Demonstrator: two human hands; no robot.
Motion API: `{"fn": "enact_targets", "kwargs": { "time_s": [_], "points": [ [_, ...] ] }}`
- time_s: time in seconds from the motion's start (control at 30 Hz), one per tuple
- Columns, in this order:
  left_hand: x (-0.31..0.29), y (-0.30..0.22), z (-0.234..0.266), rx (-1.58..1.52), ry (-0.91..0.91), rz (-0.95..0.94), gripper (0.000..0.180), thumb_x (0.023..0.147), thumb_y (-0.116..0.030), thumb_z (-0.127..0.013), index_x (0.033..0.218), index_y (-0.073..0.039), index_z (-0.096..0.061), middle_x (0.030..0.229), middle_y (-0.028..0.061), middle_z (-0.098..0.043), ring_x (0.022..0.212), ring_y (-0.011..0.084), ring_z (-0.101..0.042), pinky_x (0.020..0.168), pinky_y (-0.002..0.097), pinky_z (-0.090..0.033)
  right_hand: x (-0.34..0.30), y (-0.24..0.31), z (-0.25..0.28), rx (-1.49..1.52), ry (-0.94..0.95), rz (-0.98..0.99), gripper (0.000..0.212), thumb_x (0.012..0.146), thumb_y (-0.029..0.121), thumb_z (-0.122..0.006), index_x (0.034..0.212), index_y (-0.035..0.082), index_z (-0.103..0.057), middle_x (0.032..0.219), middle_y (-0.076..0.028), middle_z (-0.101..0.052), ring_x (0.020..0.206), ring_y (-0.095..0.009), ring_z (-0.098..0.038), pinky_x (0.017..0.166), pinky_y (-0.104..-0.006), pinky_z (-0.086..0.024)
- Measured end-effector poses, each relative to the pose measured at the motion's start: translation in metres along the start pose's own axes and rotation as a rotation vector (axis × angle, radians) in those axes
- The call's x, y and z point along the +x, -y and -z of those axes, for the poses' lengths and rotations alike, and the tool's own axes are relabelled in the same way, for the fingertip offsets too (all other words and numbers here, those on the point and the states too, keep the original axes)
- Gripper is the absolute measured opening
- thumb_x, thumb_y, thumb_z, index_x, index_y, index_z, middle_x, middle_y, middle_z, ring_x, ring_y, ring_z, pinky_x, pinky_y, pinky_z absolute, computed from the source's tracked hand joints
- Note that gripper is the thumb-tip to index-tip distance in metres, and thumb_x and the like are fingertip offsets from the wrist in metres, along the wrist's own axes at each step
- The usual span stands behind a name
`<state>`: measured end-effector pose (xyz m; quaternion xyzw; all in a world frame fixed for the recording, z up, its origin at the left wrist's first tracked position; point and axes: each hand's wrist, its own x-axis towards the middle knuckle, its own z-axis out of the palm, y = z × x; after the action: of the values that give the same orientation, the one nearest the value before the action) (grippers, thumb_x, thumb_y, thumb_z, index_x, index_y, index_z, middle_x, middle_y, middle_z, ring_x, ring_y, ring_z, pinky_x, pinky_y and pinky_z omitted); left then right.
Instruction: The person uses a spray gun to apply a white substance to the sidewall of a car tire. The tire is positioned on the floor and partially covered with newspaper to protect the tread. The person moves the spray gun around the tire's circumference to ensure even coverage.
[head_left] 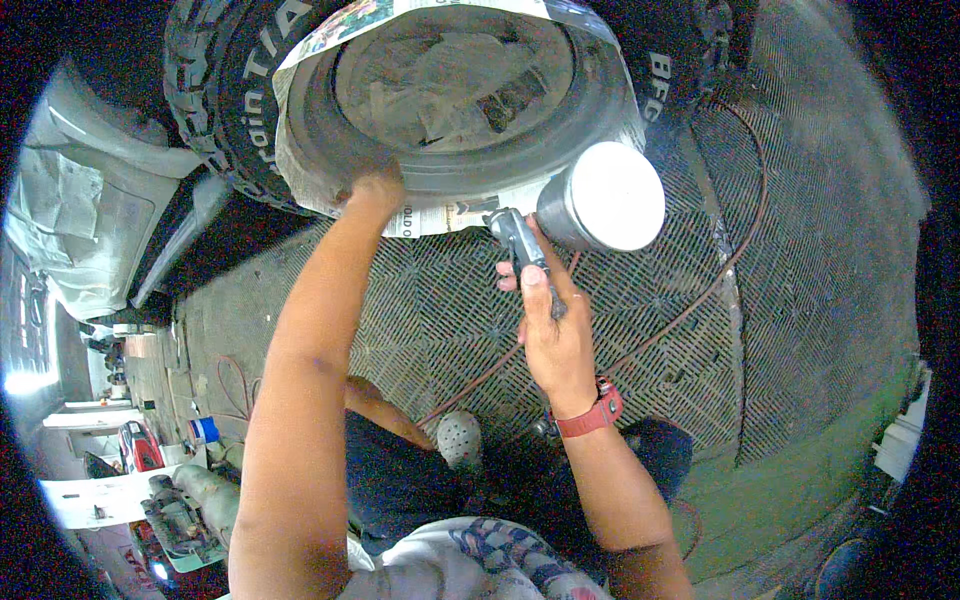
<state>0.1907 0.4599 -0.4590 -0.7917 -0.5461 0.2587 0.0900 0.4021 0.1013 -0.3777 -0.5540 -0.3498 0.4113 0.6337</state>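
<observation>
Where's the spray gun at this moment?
In the head view, just right of centre, the spray gun, its white-topped cup on the right, is in the right hand's grip near the newspaper edging the wheel.

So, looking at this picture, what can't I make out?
From the head view:
- Left hand: its fingers are blurred and dark against the wheel rim.
- Cup: its white top covers whatever is inside.
- Spray gun: the right hand hides part of its handle.
- Hose: the right arm blocks a stretch.
- Tire: its top is cut off by the upper edge.
</observation>
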Motion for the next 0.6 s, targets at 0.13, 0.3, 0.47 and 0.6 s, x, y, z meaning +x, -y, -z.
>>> {"fn": "enact_targets", "kwargs": {
  "time_s": [0.13, 0.3, 0.47, 0.6],
  "points": [
    [-0.002, -0.009, 0.007, -0.018, 0.106, -0.015, 0.056, 0.103, -0.038, -0.058, 0.151, -0.008, -0.061, 0.155, 0.0223, -0.059, 0.140, 0.0399, -0.060, 0.118, 0.0523, -0.047, -0.002, -0.003, 0.001, -0.062, 0.005, 0.024, 0.060, 0.115, 0.046, -0.051, 0.164, 0.013, -0.048, 0.116, -0.009, -0.077, 0.082, -0.007, -0.063, 0.055, -0.0239, -0.046],
    [0.014, -0.066, -0.025, -0.086, 0.180, -0.047, 0.057, 0.102, -0.041, -0.059, 0.149, -0.009, -0.064, 0.158, 0.0207, -0.058, 0.143, 0.0403, -0.058, 0.119, 0.0530, -0.045, -0.004, 0.000, -0.003, -0.041, 0.015, 0.038, 0.059, 0.115, 0.042, -0.052, 0.164, 0.010, -0.049, 0.116, -0.009, -0.076, 0.089, -0.010, -0.064, 0.067, -0.0270, -0.051],
    [0.050, -0.053, -0.076, -0.425, 0.080, 0.075, 0.058, 0.094, -0.054, -0.062, 0.129, -0.011, -0.076, 0.134, 0.0205, -0.074, 0.124, 0.0412, -0.070, 0.105, 0.0537, -0.054, -0.009, 0.009, -0.009, -0.004, 0.047, 0.011, 0.057, 0.115, 0.038, -0.051, 0.163, 0.007, -0.048, 0.116, -0.011, -0.076, 0.095, -0.014, -0.067, 0.092, -0.0335, -0.055],
    [0.086, 0.027, -0.067, -0.603, -0.077, 0.284, 0.054, 0.103, -0.035, -0.061, 0.149, -0.006, -0.062, 0.148, 0.0179, -0.066, 0.134, 0.0383, -0.063, 0.116, 0.0497, -0.045, -0.007, 0.010, -0.014, 0.003, 0.055, 0.053, 0.056, 0.116, 0.037, -0.051, 0.163, 0.008, -0.049, 0.114, -0.010, -0.077, 0.094, -0.014, -0.067, 0.090, -0.0325, -0.055]
  ]
}}
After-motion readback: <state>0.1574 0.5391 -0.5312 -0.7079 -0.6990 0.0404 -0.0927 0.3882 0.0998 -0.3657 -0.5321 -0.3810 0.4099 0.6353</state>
